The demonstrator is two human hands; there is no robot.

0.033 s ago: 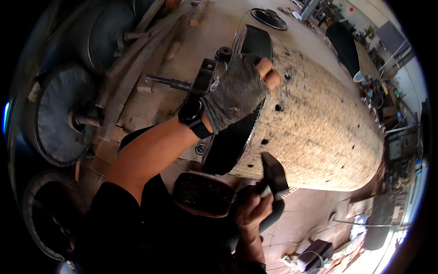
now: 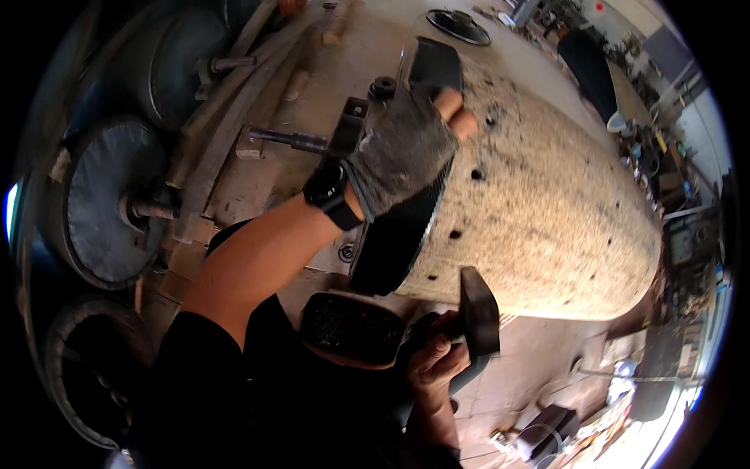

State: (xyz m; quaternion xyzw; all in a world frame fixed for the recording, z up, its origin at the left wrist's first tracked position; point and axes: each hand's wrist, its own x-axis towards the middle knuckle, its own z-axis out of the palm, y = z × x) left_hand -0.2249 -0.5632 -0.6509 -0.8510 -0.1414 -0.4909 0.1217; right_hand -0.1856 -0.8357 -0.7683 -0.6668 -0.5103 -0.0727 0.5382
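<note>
My left hand (image 2: 410, 148), in a grey glove with bare fingertips, is closed over a black textured band (image 2: 400, 234) along the left end of a big tan drum (image 2: 539, 211). The drum's rough surface carries several dark holes. My right hand (image 2: 437, 363), bare, is wrapped round a dark, flat, broad-headed tool (image 2: 480, 313) held beside the drum's near edge; its exact kind cannot be made out. A dark rounded container (image 2: 351, 330) stands between my arms, its contents too dark to tell. Behind the left wrist sits a metal bracket with a shaft (image 2: 293, 141).
Dark drums with shafts (image 2: 117, 203) line the left side, beside long wooden beams (image 2: 207, 168). A round black disc (image 2: 458, 28) lies on the floor at the far side. Cluttered parts fill the right wall, and a dark box (image 2: 551, 430) stands at lower right.
The dark tool in my right hand has turned more upright and moved slightly right. My left hand stays on the band.
</note>
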